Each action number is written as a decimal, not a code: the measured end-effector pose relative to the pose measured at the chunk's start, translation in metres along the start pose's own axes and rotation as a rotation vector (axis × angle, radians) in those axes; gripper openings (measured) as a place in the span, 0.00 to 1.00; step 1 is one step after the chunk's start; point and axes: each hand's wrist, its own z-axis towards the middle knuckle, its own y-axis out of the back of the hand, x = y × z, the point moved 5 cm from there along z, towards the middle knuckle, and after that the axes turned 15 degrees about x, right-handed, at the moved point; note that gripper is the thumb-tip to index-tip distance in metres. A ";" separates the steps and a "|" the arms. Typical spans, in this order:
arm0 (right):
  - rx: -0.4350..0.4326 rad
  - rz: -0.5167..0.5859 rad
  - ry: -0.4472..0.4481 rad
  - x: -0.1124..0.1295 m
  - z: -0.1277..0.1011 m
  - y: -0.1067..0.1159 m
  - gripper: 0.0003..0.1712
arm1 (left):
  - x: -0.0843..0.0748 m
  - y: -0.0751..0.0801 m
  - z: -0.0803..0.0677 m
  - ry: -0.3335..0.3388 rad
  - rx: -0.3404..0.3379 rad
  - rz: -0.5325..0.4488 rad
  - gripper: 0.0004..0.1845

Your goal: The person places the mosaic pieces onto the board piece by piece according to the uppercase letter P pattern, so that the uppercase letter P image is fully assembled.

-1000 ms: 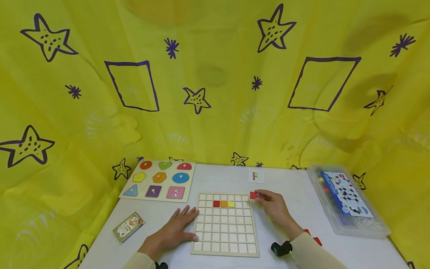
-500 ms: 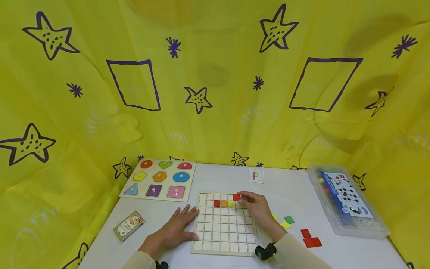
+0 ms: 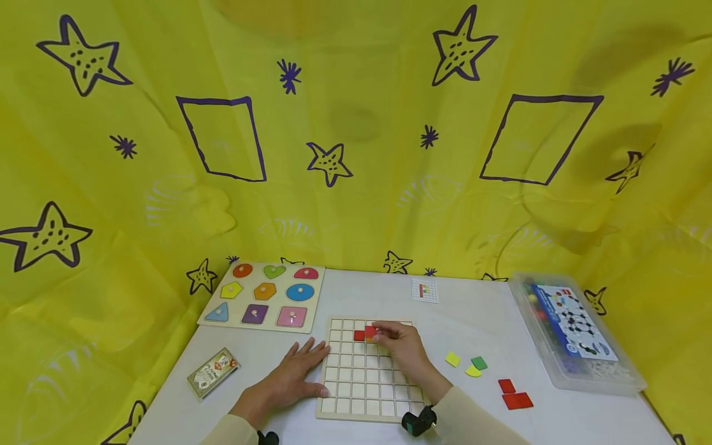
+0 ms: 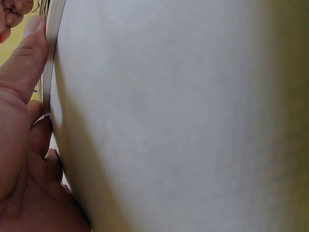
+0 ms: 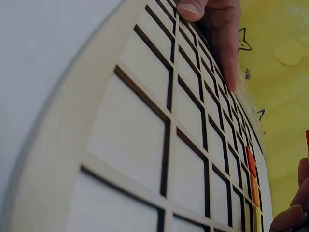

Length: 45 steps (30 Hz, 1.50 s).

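Red shows between the thumb and fingers of the right hand (image 3: 408,349), which pinch a small square tile (image 3: 370,332) above the far part of a wooden grid board (image 3: 358,374). From the head view the held tile partly covers an orange tile (image 5: 255,191); the right wrist view shows that one seated in a row between a red tile (image 5: 251,162) and a yellow tile (image 5: 257,220).

The left hand (image 3: 297,376) lies spread with straight fingers at the board's left edge, its thumb resting on the border. The two hands are apart, one on each side of the board.

On the white bench (image 3: 473,309), right of the board, lie a yellow square (image 3: 453,359), a yellow rounded piece (image 3: 473,371) and a green square (image 3: 479,363); nearer the sleeve are two red pieces (image 3: 518,401). A small printed card (image 3: 425,290) sits beyond the board. A shape puzzle (image 3: 280,292) and a pack of playing cards (image 3: 214,373) are at the left, and a clear plastic box (image 3: 597,382) stands at the right. Yellow cloth (image 3: 378,210) with dark stars hangs behind.
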 end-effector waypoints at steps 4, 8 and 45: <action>0.020 -0.021 0.002 -0.001 0.000 -0.008 0.13 | 0.000 0.001 0.000 -0.009 -0.001 0.016 0.51; 0.014 -0.088 -0.003 -0.003 -0.001 -0.014 0.12 | 0.000 0.001 0.001 -0.013 -0.001 0.021 0.51; -0.015 -0.525 0.000 0.005 0.000 -0.039 0.12 | 0.001 0.000 0.001 -0.004 -0.002 0.008 0.52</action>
